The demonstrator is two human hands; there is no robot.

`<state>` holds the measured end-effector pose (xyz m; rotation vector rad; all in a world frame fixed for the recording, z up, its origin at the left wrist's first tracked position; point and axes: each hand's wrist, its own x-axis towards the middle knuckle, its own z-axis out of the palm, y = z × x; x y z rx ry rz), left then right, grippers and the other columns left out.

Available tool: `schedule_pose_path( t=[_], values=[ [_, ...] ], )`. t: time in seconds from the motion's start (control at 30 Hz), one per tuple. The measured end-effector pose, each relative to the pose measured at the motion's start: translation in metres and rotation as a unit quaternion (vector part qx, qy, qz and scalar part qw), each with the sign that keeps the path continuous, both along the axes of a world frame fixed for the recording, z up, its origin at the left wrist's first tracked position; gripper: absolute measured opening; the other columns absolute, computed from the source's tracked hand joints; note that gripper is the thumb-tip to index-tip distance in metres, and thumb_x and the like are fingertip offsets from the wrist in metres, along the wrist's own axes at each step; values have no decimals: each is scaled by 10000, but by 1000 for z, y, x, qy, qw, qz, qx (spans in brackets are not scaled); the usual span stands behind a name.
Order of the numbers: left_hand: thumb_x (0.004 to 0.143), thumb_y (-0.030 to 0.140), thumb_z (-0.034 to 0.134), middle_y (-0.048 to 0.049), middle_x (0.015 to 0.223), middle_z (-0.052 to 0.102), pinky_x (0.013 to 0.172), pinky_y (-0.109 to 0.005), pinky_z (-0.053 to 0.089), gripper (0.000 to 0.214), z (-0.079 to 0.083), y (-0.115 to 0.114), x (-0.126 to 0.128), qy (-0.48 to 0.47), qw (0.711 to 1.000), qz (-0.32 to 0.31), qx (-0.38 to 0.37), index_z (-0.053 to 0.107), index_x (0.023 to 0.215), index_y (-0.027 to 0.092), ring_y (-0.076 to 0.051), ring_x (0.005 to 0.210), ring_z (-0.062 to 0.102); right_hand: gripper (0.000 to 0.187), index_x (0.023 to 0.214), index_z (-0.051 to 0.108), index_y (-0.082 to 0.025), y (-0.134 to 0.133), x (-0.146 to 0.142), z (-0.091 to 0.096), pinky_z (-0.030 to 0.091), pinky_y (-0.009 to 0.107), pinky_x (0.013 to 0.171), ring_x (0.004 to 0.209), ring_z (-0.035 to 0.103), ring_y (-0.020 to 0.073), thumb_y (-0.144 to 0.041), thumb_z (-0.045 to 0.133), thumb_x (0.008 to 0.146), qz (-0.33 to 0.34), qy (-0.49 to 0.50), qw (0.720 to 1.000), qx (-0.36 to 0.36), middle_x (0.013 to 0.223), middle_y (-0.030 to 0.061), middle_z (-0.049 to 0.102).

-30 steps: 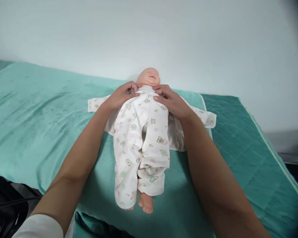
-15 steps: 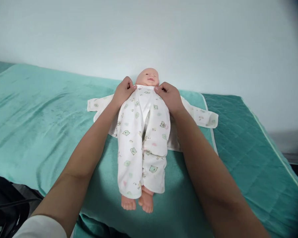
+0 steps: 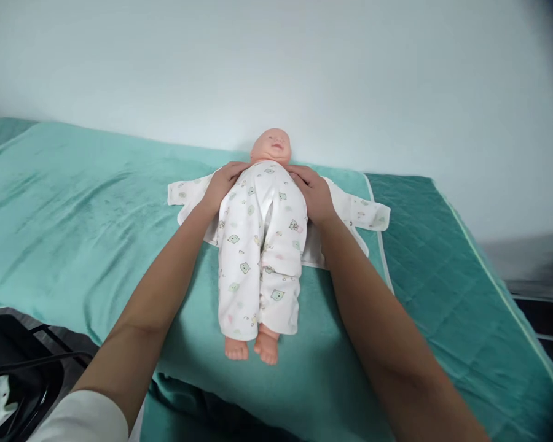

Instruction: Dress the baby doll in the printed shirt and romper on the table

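A baby doll [image 3: 271, 147] lies on its back, its head toward the wall and its bare feet toward me. White printed trousers [image 3: 244, 258] cover it from just below the neck to the ankles. Beneath it a white printed shirt [image 3: 368, 213] is spread out, a sleeve to each side. My left hand [image 3: 225, 182] rests at the doll's upper left side, fingers stretched toward the neck. On the other side my right hand [image 3: 312, 191] lies against the upper edge of the trousers, fingers also extended. Both thumbs are hard to make out.
A light green blanket [image 3: 96, 202] lies under the doll. To the right is a darker quilted green cover [image 3: 442, 276]. Behind rises a pale wall [image 3: 276, 67]. A black object [image 3: 23, 362] stands at the lower left, below the bed edge.
Both hands have gone from pinching the trousers' top edge to lying with fingers extended along its sides. The view has shifted slightly, so the doll's feet appear higher.
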<state>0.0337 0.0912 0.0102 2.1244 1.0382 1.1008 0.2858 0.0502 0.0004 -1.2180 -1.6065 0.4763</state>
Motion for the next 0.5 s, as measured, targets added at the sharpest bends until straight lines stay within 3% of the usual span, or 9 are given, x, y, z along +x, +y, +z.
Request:
schedule_pose_path(
  t=[0.17,0.33,0.4,0.5],
  values=[
    [982,309,521,-76,1488,620,1247,-432,360,397,-20,-23,-17,24,996,54,71,687,1337,251,-249,1385,555,382,1230,757,-231,-32,-4,-8,389,450,1230,1343,601,231,-361,553,934,-35,70,996,-38,1390,37,692],
    [1004,295,443,-112,1520,579,1261,-472,337,434,-31,-51,-25,63,990,112,65,648,1375,201,-279,1438,492,423,1309,711,-228,-77,-18,-7,384,468,1240,1372,582,234,-345,507,958,-89,76,992,-45,1420,44,672],
    [994,285,437,-117,1523,569,1255,-490,345,442,-32,-61,-27,80,987,121,62,636,1380,198,-289,1438,481,419,1331,682,-237,-98,-28,3,394,466,1230,1386,565,229,-330,487,973,-96,46,994,-16,1446,54,650],
    [956,262,473,-114,1485,592,1239,-503,366,412,-33,-69,-31,101,984,126,71,674,1310,199,-303,1405,496,337,1257,675,-215,-134,-44,31,425,461,1180,1353,569,249,-313,532,968,-65,-26,996,59,1400,102,651]
  ],
)
